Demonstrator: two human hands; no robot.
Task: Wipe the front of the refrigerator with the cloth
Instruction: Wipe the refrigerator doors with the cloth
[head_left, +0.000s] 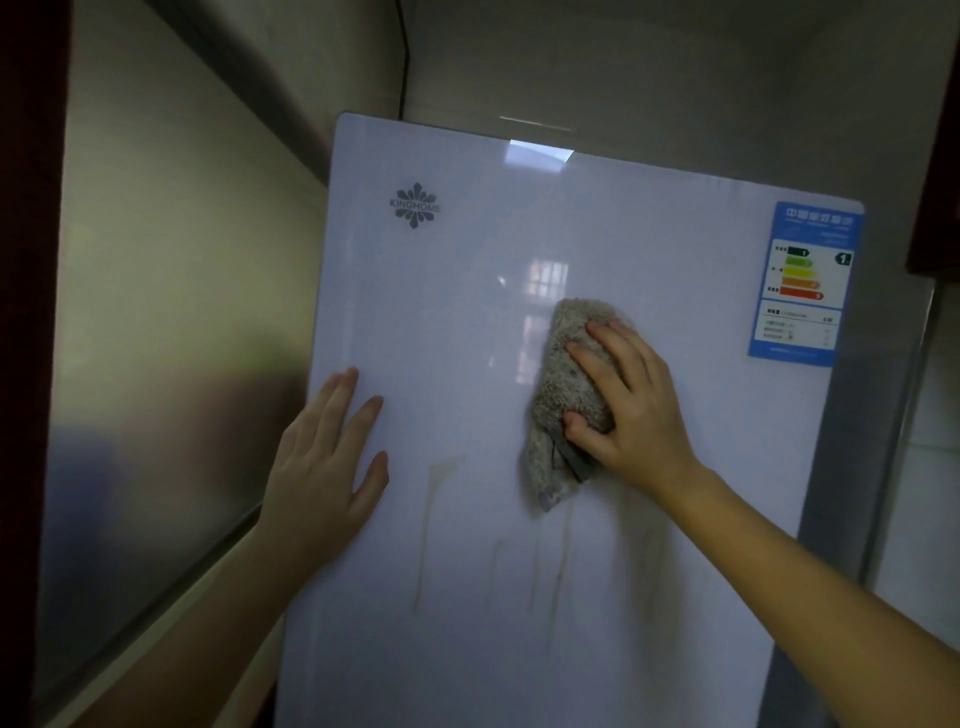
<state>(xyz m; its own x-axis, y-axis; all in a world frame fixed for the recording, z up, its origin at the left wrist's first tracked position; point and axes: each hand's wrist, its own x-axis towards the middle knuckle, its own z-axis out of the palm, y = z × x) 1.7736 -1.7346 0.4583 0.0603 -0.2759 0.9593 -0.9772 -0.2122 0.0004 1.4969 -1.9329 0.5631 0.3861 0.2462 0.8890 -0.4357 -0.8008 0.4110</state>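
Observation:
The refrigerator's glossy white front (467, 322) fills the middle of the head view, with a grey snowflake logo (414, 204) at its upper left. Brownish drip streaks (431, 519) run down its lower half. A bunched grey-brown cloth (566, 384) is pressed against the door right of centre, and my right hand (628, 405) grips it, fingers spread over it and thumb curled under. Flat on the door's left edge lies my left hand (327, 462), fingers together and nothing in it.
A blue energy label (805, 283) is stuck at the door's upper right. A shiny metallic panel (171, 312) stands close on the left. Grey wall and a dark cabinet corner (935, 208) are at the right; a black cable (404, 57) runs up behind the fridge.

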